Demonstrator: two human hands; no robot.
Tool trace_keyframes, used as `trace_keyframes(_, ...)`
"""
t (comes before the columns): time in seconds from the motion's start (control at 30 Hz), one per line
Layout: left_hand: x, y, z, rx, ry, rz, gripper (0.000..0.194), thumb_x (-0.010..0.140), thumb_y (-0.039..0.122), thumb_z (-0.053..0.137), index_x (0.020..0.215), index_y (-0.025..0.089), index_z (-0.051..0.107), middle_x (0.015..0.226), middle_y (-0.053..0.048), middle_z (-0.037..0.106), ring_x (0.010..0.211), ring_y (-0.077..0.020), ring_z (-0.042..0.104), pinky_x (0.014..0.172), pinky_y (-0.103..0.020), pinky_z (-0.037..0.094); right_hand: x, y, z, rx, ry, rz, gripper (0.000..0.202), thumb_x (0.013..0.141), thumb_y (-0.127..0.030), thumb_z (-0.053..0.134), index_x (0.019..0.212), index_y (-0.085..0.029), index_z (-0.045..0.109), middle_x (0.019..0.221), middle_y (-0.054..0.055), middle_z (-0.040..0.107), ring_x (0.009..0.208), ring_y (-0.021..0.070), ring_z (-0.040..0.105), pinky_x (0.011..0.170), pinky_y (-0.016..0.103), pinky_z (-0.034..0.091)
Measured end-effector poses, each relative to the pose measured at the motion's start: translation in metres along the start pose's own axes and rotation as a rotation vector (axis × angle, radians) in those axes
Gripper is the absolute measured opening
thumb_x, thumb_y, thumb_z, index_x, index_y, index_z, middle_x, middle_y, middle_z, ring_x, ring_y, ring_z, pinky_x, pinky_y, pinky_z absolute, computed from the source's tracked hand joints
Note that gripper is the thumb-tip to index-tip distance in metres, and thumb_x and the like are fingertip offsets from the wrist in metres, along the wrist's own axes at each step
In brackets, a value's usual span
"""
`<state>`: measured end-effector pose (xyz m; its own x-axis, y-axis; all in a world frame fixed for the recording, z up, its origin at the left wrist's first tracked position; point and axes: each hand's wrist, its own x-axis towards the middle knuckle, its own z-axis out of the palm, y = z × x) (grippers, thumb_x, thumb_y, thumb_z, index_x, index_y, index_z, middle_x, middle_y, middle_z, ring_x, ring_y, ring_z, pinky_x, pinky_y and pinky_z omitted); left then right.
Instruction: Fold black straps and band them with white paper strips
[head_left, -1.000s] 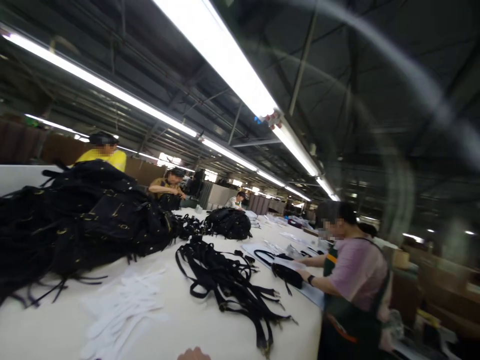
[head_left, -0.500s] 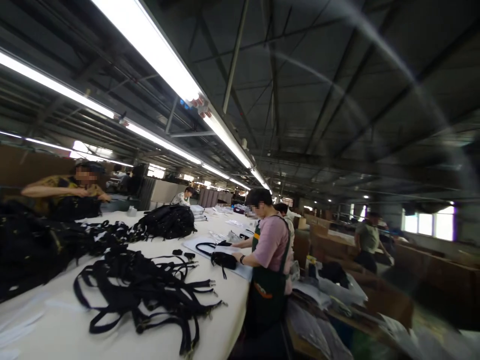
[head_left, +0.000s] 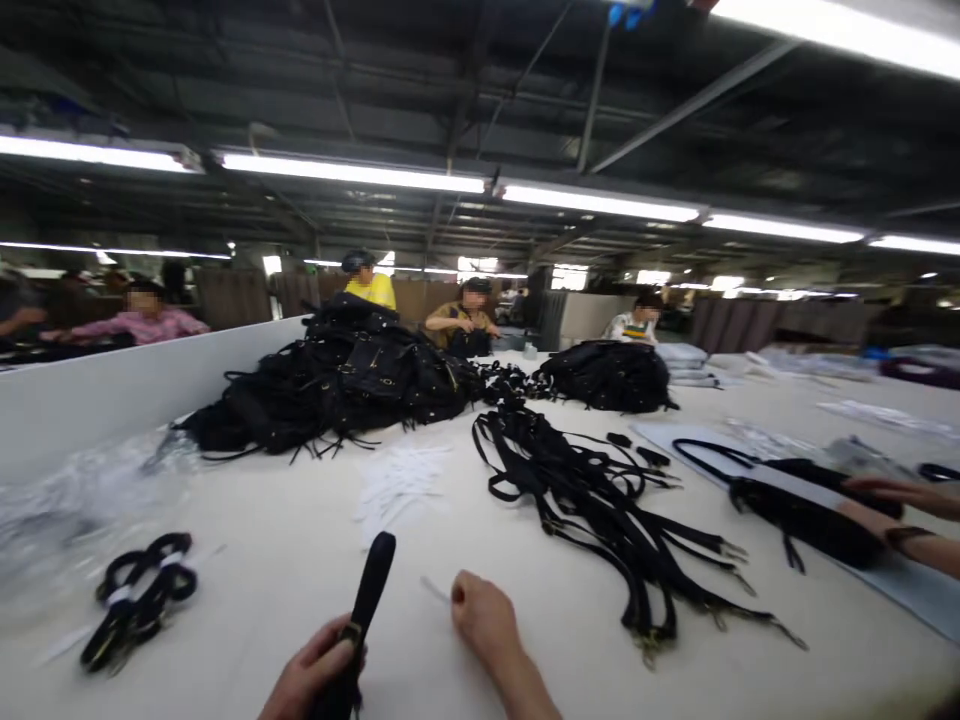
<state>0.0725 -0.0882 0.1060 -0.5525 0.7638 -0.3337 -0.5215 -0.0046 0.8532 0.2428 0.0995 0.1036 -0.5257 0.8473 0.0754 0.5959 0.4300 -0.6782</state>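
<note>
My left hand [head_left: 319, 665], low in the view, is wrapped round a black strap [head_left: 373, 580] whose looped end points up and a metal buckle shows by my fingers. Just right of it, my right hand [head_left: 484, 615] is closed over the white table [head_left: 270, 560], with a thin pale strip [head_left: 435, 589] reaching out from its fingertips. Beyond my hands lies a scatter of white paper strips [head_left: 405, 480]. A tangle of black straps with metal clips [head_left: 577, 490] spreads to the right. Bundled black straps [head_left: 142, 600] tied with white bands rest at the left.
Black bags [head_left: 360, 370] are heaped at the back, with another dark pile [head_left: 611, 375] farther right. Clear plastic bags [head_left: 82, 500] lie at the left by a low white partition [head_left: 150, 385]. At the right, another person's hands touch a black bag [head_left: 810, 520].
The view has swung left and down. Both my hands, the strap in my left hand, the paper strips and the bundled straps have come into view.
</note>
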Motion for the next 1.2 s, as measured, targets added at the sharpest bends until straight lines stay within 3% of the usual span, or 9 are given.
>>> trace_keyframes(0.2, -0.018, 0.01, 0.021, 0.128, -0.126, 0.046, 0.063, 0.051, 0.034, 0.092, 0.105, 0.014, 0.067, 0.065, -0.003, 0.064, 0.063, -0.0189, 0.063, 0.052, -0.023, 0.045, -0.028, -0.003, 0.002, 0.43, -0.224, 0.043, 0.027, 0.071, -0.023, 0.053, 0.093, -0.018, 0.068, 0.073, 0.0, 0.067, 0.061, 0.0111, 0.056, 0.056, 0.021, 0.044)
trace_keyframes(0.33, -0.02, 0.002, 0.018, 0.167, -0.219, 0.082, 0.107, 0.054, 0.034, 0.091, 0.144, 0.016, 0.036, 0.059, 0.004, 0.058, 0.052, -0.0133, 0.052, 0.047, -0.02, 0.035, -0.045, -0.026, 0.005, 0.794, -0.366, 0.131, 0.021, 0.066, -0.025, 0.06, 0.08, -0.016, 0.071, 0.068, 0.0, 0.065, 0.06, 0.0102, 0.055, 0.053, 0.021, 0.042)
trace_keyframes(0.4, -0.021, -0.003, 0.016, 0.168, -0.212, 0.064, 0.117, 0.056, 0.035, 0.09, 0.149, 0.014, 0.023, 0.06, 0.003, 0.059, 0.054, -0.0138, 0.052, 0.048, -0.021, 0.034, -0.05, -0.035, 0.002, 0.845, -0.427, 0.137, 0.018, 0.064, -0.023, 0.06, 0.075, -0.016, 0.072, 0.064, 0.0, 0.064, 0.059, 0.01, 0.055, 0.053, 0.02, 0.04)
trace_keyframes(0.57, -0.031, 0.001, 0.023, 0.223, -0.236, 0.039, 0.066, 0.056, 0.037, 0.088, 0.113, 0.012, 0.068, 0.076, -0.006, 0.068, 0.066, -0.0166, 0.056, 0.057, -0.023, 0.038, -0.057, -0.047, -0.001, 0.849, -0.499, 0.143, 0.017, 0.063, -0.022, 0.062, 0.074, -0.015, 0.073, 0.065, 0.001, 0.066, 0.059, 0.0102, 0.056, 0.051, 0.02, 0.039)
trace_keyframes(0.67, -0.039, 0.009, 0.031, 0.357, -0.228, 0.042, 0.042, 0.064, 0.037, 0.081, 0.099, 0.016, 0.074, 0.072, -0.003, 0.068, 0.062, -0.0151, 0.052, 0.057, -0.024, 0.036, -0.059, -0.048, -0.002, 0.852, -0.493, 0.145, 0.023, 0.064, -0.023, 0.063, 0.084, -0.015, 0.072, 0.071, 0.002, 0.069, 0.062, 0.0111, 0.059, 0.05, 0.019, 0.039)
trace_keyframes(0.8, -0.034, 0.014, 0.029, 0.488, -0.249, 0.076, 0.034, 0.07, 0.036, 0.074, 0.098, 0.019, 0.074, 0.082, -0.001, 0.071, 0.078, -0.0209, 0.059, 0.072, -0.028, 0.043, -0.062, -0.037, -0.002, 0.893, -0.526, 0.228, 0.043, 0.06, -0.024, 0.068, 0.102, -0.017, 0.064, 0.077, 0.003, 0.073, 0.061, 0.015, 0.063, 0.047, 0.021, 0.039)
trace_keyframes(0.93, -0.02, 0.014, 0.019, 0.782, -0.245, 0.231, 0.022, 0.072, 0.035, 0.069, 0.085, 0.018, 0.072, 0.079, 0.0, 0.065, 0.082, -0.0218, 0.058, 0.074, -0.03, 0.042, -0.072, -0.022, 0.002, 1.082, -0.476, 0.309, 0.033, 0.059, -0.024, 0.068, 0.09, -0.015, 0.066, 0.072, 0.002, 0.071, 0.059, 0.0132, 0.061, 0.052, 0.022, 0.041)
trace_keyframes(1.07, -0.017, 0.009, 0.018, 1.046, -0.256, 0.327, 0.019, 0.077, 0.032, 0.062, 0.092, 0.023, 0.07, 0.078, 0.002, 0.059, 0.079, -0.0192, 0.057, 0.072, -0.029, 0.041, -0.084, -0.016, 0.007, 1.176, -0.431, 0.253, 0.024, 0.061, -0.015, 0.062, 0.082, -0.014, 0.073, 0.077, 0.004, 0.074, 0.072, 0.014, 0.064, 0.07, 0.025, 0.046)
trace_keyframes(1.2, -0.018, -0.006, 0.021, 1.18, -0.291, 0.308, 0.028, 0.079, 0.027, 0.058, 0.105, 0.029, 0.068, 0.087, 0.001, 0.064, 0.087, -0.0199, 0.061, 0.079, -0.03, 0.044, -0.09, -0.009, 0.008, 0.993, -0.367, 0.118, 0.026, 0.068, -0.017, 0.062, 0.089, -0.02, 0.077, 0.091, 0.005, 0.075, 0.088, 0.0197, 0.066, 0.083, 0.031, 0.049)
